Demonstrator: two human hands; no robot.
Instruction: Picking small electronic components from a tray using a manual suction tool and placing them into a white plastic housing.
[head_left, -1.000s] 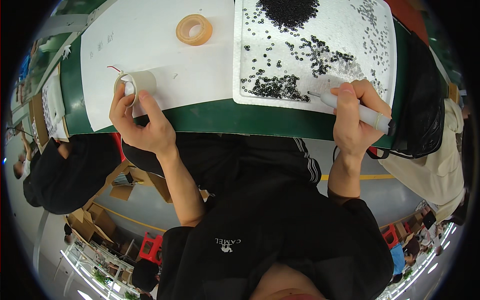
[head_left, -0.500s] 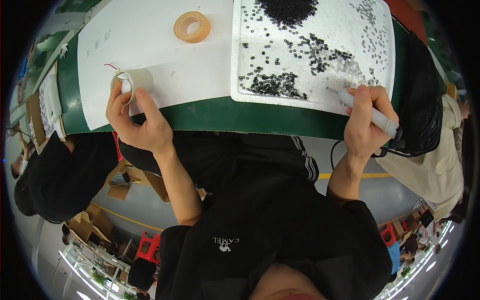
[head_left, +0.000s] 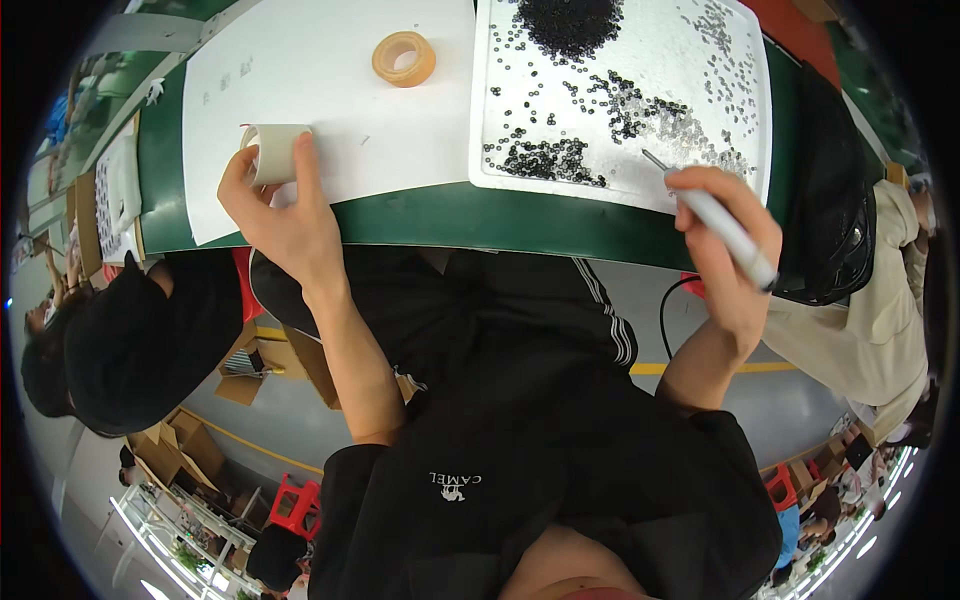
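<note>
My left hand [head_left: 285, 225] is closed around a cream-coloured cup-like cylinder [head_left: 281, 152], which lies on its side over the white paper [head_left: 400, 140]. Its mouth points left, mostly hidden by my fingers. A small reddish bit shows at its upper rim. In my right hand [head_left: 735, 240] is a thick white pen-shaped tool [head_left: 722, 222] with a thin metal tip, held at a slant. That tip hovers near the lower right of a white foam tray [head_left: 478, 110]. Small black rings [head_left: 570, 25] and clear rings [head_left: 690, 130] lie scattered over the tray, the black ones heaped at the back.
A roll of tan tape [head_left: 404, 60] lies on the paper beyond the cylinder. The green table edge [head_left: 410, 225] runs in front of me. A black bag [head_left: 835, 200] is at the right. People sit close on both sides, with a dark-clothed person [head_left: 150, 340] at left.
The cylinder has turned so its mouth and white contents are less visible. My right hand has shifted its grip, and the tool's tip has moved slightly up and left. The whole view has shifted a little.
</note>
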